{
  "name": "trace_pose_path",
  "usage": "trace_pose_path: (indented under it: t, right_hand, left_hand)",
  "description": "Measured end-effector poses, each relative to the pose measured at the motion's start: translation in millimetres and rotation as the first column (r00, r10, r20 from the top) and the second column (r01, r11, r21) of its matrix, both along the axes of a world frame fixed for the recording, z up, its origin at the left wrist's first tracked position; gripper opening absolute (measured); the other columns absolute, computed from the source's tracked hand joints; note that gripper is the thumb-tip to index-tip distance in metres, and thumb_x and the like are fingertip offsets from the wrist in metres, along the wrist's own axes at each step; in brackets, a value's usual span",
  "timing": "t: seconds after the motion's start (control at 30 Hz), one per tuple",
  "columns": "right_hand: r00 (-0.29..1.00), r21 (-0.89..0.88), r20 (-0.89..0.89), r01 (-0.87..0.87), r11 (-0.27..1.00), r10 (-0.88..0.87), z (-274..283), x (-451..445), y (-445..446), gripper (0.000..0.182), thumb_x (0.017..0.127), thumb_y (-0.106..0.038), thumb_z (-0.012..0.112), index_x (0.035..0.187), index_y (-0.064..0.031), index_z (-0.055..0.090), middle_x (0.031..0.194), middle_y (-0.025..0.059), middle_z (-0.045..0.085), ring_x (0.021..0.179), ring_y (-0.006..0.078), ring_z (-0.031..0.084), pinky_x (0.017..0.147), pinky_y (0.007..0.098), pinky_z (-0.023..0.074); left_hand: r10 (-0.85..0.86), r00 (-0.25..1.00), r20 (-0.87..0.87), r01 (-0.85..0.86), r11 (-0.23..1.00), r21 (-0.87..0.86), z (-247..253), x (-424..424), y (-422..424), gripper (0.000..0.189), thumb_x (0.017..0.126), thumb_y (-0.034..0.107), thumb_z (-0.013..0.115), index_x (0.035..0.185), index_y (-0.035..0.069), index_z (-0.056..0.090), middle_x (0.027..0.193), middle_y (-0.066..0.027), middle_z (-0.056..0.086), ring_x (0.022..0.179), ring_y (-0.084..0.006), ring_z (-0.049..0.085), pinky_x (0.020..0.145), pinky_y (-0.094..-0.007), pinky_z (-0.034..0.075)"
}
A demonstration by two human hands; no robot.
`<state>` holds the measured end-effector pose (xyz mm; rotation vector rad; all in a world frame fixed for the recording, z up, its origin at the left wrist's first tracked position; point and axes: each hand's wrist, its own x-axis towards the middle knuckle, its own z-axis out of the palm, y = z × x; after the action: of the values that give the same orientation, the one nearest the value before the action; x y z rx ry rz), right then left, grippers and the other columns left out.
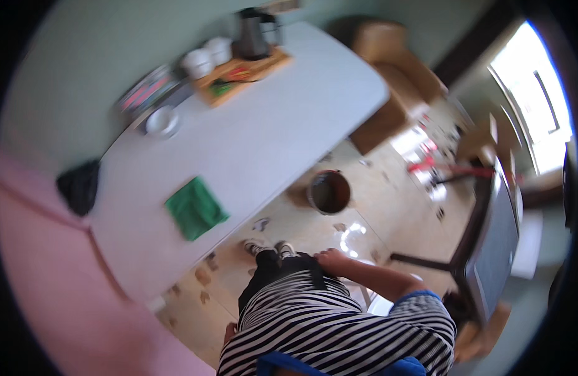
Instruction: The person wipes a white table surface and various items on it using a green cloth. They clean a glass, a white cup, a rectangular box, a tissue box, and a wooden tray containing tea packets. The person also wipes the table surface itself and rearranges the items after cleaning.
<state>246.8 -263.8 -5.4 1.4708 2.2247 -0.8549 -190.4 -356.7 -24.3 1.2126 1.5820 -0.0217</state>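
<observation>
My right hand (331, 261) hangs by my right thigh, beside the dark trousers. Blur hides whether its fingers hold anything. Only a sliver of my left hand (230, 332) shows at my left hip, and the striped shirt covers the rest. A folded green cloth (196, 208) lies on the white table (251, 141) ahead and to the left, apart from both hands. On the tiled floor beyond my feet stands an open round bucket (330, 192) with a dark inside.
At the table's back, a wooden tray (275, 61) bears a dark kettle (253, 35) and small items, with white cups (199, 63) by it. A white bowl (162, 122) sits nearby. Brown armchair (392, 98) and dark-framed table (491, 249) stand right. Litter (261, 224) dots the floor.
</observation>
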Motion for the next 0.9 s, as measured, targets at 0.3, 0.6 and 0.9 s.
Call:
trace_pose_path:
  t: [0.3,0.6,0.9]
  right_hand:
    - [0.974,-0.008,-0.083,0.210,0.978,-0.210,-6,11,-44,0.025,0.087,-0.020,0.047,0.100,-0.0031,0.060,0.098,0.0128,0.062,0.091,0.0298,0.063,0.079,0.0422,0.0508]
    - [0.842,-0.030,-0.150,0.520,0.854,-0.518,2,20,-93,0.025,0.087,-0.019,0.046,0.097,-0.0019,0.060,0.098,0.0149,0.062,0.088,0.0339,0.063,0.077,0.0440,0.0507]
    - [0.820,0.004,-0.170,0.555,0.832,-0.546,-8,16,-117,0.025,0.086,-0.019,0.046,0.098,-0.0017,0.060,0.098,0.0149,0.062,0.088,0.0336,0.063,0.077,0.0443,0.0510]
  left_hand:
    - [-0.176,0.981,-0.087,0.181,0.982,0.056,18,-4,81,0.022,0.083,0.018,0.056,0.094,-0.001,0.054,0.095,-0.0218,0.054,0.092,-0.0339,0.053,0.085,-0.0382,0.042]
    - [-0.365,0.923,-0.126,0.377,0.922,0.088,15,21,155,0.023,0.084,0.020,0.055,0.095,-0.001,0.055,0.096,-0.0214,0.054,0.093,-0.0333,0.053,0.085,-0.0377,0.042]
    - [-0.459,0.882,-0.110,0.468,0.881,0.070,12,55,151,0.024,0.086,0.021,0.055,0.096,-0.001,0.055,0.097,-0.0211,0.055,0.093,-0.0326,0.053,0.085,-0.0372,0.042]
